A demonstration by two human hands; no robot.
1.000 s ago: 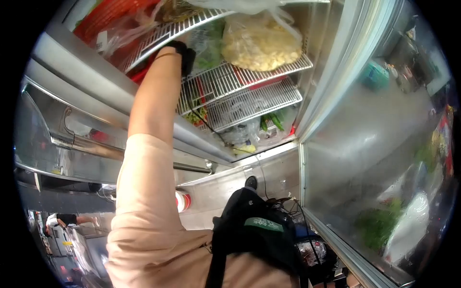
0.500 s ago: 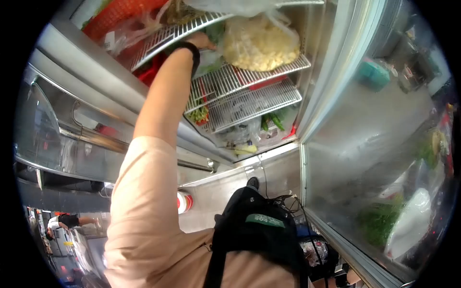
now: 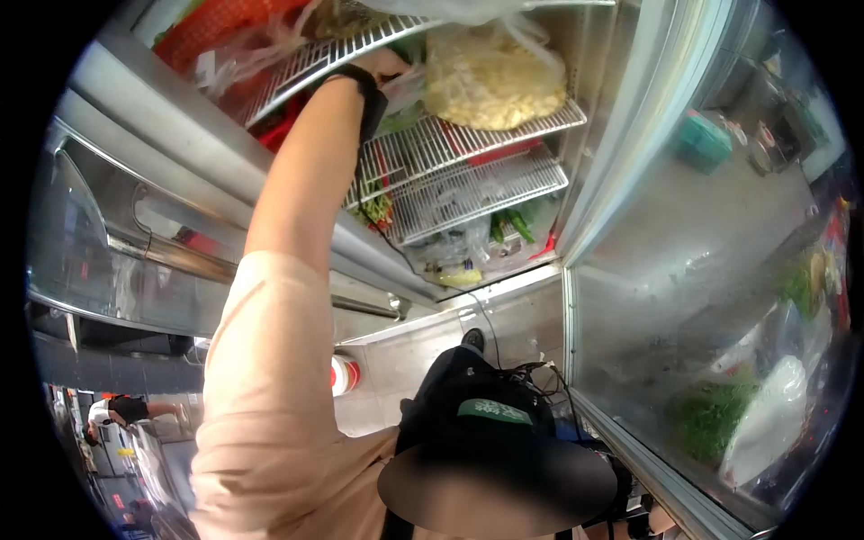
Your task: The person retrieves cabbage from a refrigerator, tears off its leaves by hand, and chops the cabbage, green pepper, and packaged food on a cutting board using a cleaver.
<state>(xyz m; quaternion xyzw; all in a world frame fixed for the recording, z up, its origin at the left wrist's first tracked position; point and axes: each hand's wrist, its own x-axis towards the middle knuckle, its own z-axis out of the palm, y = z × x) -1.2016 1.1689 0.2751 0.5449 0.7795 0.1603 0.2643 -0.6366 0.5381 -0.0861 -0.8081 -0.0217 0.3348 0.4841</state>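
My left hand [image 3: 387,65] reaches under the upper wire shelf [image 3: 346,52] of an open fridge. Its bent fingers grip a clear plastic bag [image 3: 404,92] with something green in it; the fingertips are partly hidden. Right beside it, a large clear bag of pale yellow pieces [image 3: 495,85] sits on the middle wire shelf [image 3: 423,155]. A black band is round my left wrist. At the lower right, a small part of what appears to be my right hand [image 3: 661,519] shows near the door's edge, its fingers not distinguishable.
The glass door [image 3: 630,297] stands open at the right. A red basket [image 3: 220,34] is on the upper shelf. Green peppers [image 3: 517,225] lie low in the fridge. A black cable hangs across the fridge front. A red-and-white bucket [image 3: 343,374] stands on the floor. Another person [image 3: 126,410] is far left.
My left hand has moved right and come into view from behind the upper shelf, to the bag with green contents. That bag has shifted slightly upward beside the yellow one.
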